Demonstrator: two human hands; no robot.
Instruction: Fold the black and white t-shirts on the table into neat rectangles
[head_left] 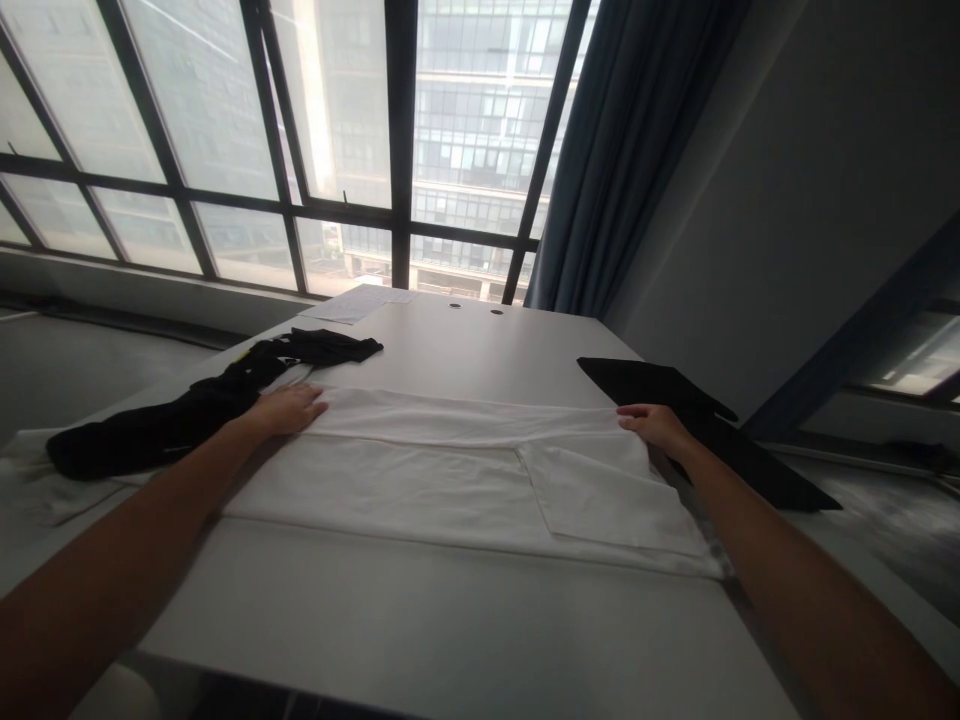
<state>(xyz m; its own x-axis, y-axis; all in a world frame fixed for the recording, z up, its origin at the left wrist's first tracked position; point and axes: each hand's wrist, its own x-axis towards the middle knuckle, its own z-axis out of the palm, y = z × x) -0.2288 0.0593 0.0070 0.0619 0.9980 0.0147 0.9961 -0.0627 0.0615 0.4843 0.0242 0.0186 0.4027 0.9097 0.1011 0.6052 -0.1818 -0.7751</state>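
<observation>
A white shirt (420,490), folded into a long band, lies across the table in front of me. What looks like a sleeve rests folded over its right part. My left hand (291,408) lies on the shirt's far left corner, palm down with fingers stretched out. At the far right corner, my right hand (654,424) pinches the cloth's edge between thumb and fingers. Close to my left hand is a bunched black garment (172,425) with small white and yellow marks.
The white table (465,630) reaches toward the windows. A dark folded board or case (675,390) lies along its right side. Paper sheets (360,303) rest at the far left. More white cloth (45,480) is at the left edge. A blue curtain (607,180) hangs beyond.
</observation>
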